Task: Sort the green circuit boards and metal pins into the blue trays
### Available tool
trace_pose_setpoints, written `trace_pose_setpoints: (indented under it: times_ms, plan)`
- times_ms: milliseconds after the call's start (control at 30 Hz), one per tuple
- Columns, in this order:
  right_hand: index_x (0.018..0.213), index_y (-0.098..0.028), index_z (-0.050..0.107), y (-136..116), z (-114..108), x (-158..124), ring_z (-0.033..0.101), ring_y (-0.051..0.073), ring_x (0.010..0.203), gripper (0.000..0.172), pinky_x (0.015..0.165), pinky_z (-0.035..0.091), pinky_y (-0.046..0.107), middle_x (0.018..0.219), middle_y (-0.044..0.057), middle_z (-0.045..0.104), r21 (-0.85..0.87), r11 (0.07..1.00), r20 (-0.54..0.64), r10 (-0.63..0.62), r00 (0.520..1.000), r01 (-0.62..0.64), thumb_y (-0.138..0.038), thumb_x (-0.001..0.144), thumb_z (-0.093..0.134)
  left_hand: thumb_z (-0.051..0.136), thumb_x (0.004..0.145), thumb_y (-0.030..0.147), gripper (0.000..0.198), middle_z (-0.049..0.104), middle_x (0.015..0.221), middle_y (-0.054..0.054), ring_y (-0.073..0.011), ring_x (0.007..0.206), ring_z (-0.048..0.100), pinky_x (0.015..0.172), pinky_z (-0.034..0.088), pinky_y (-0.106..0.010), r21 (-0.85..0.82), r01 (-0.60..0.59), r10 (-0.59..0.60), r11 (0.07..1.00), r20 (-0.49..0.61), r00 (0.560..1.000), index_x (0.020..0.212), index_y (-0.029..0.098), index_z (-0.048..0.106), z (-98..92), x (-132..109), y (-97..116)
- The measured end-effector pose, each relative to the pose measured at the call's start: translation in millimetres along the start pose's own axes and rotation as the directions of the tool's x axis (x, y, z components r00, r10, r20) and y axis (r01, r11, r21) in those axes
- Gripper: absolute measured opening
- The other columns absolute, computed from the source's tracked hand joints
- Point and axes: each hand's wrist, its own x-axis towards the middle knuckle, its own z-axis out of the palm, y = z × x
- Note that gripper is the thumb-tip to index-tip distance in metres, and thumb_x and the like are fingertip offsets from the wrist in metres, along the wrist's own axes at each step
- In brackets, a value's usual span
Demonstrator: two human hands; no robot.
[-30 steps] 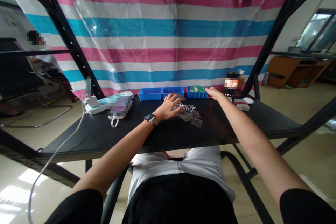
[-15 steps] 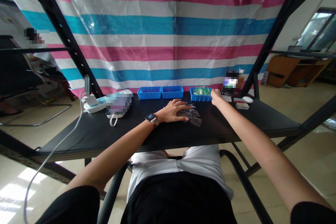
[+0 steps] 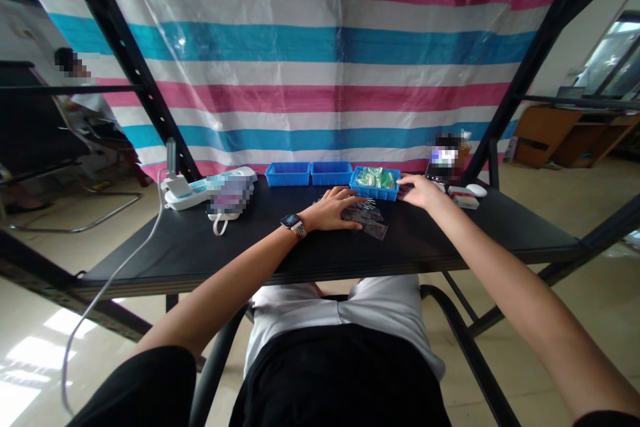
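Note:
My left hand (image 3: 331, 211) lies flat with fingers spread on a loose heap of small clear plastic bags (image 3: 375, 230). Thin silvery pieces (image 3: 369, 203), too small to name, lie by its fingertips. At the right end of a blue plastic bin (image 3: 376, 193) is my right hand (image 3: 419, 192), thumb and fingers closed on the bin's end wall; part of the grip is hidden. That bin sits slightly turned and holds green and whitish packets (image 3: 376, 177). A watch (image 3: 294, 224) is on my left wrist.
Two more blue bins (image 3: 287, 175) stand at the back of the black table (image 3: 210, 267). At left are a white power strip (image 3: 183, 197) and a blurred item with a white loop. A small box (image 3: 465, 199) and white mouse-like object (image 3: 477, 191) lie at right. A person sits far left.
The bin of packets has slid left and nearer, beside the middle bin, and turned a little. My right hand has moved with it. My left hand stays on the bags.

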Motion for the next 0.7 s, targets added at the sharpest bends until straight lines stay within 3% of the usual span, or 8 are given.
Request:
trace_pose_setpoints:
  times_ms: [100,167,267,433,567,700]
  plan:
    - [0.102,-0.025,0.07,0,3,-12,0.075,0.027,0.087,0.047,0.081,0.065,0.047,0.085,0.004,0.074,0.283,0.954,0.097,0.077,0.992,-0.102,-0.003,0.061,0.071,0.072,0.09,0.077,0.086,0.051,0.166,-0.011,-0.0425,0.151,0.042,0.126,0.035,-0.064,-0.008,0.009,-0.009,1.0,0.004,1.0,0.164,0.038,0.053,-0.9,0,1]
    - [0.109,-0.027,0.071,0,6,-19,0.074,0.026,0.091,0.059,0.083,0.065,0.044,0.088,0.001,0.074,0.334,0.942,0.078,-0.01,0.997,-0.017,-0.001,0.056,0.075,0.072,0.089,0.078,0.087,0.052,0.164,-0.012,-0.0419,0.148,0.044,0.124,0.037,-0.063,-0.014,0.007,-0.007,1.0,-0.001,1.0,0.163,0.037,0.054,-0.5,0,1]
    - [0.117,-0.026,0.074,1,12,-28,0.072,0.028,0.103,0.067,0.091,0.064,0.045,0.102,0.002,0.076,0.243,0.949,0.1,-0.232,0.968,0.202,-0.007,0.054,0.084,0.073,0.089,0.078,0.085,0.055,0.16,-0.012,-0.0408,0.143,0.047,0.123,0.038,-0.062,-0.008,-0.006,0.006,1.0,-0.017,1.0,0.16,0.036,0.057,0.8,1,1]
    - [0.121,-0.027,0.075,5,16,-42,0.068,0.032,0.12,0.061,0.106,0.061,0.052,0.129,0.007,0.067,-0.053,0.848,0.212,-0.507,0.836,0.528,-0.019,0.062,0.086,0.077,0.086,0.076,0.077,0.063,0.146,-0.015,-0.038,0.13,0.055,0.116,0.044,-0.054,0.026,-0.035,0.036,0.999,-0.053,0.998,0.146,0.028,0.068,-2.4,2,2]
    - [0.125,-0.029,0.076,2,13,-51,0.063,0.034,0.13,0.054,0.11,0.06,0.054,0.132,0.01,0.059,-0.247,0.654,0.286,-0.656,0.699,0.715,-0.018,0.072,0.08,0.079,0.083,0.078,0.071,0.069,0.128,-0.014,-0.0336,0.116,0.062,0.107,0.047,-0.047,0.061,-0.06,0.064,0.996,-0.073,0.995,0.13,0.024,0.075,-10.0,1,4]
    - [0.127,-0.03,0.075,-1,8,-56,0.063,0.034,0.127,0.053,0.117,0.054,0.057,0.128,0.01,0.057,-0.395,0.449,0.34,-0.739,0.582,0.801,-0.012,0.077,0.076,0.076,0.082,0.083,0.069,0.07,0.115,-0.012,-0.031,0.106,0.063,0.098,0.049,-0.043,0.12,-0.065,0.079,0.991,-0.116,0.99,0.116,0.023,0.076,-14.9,0,6]
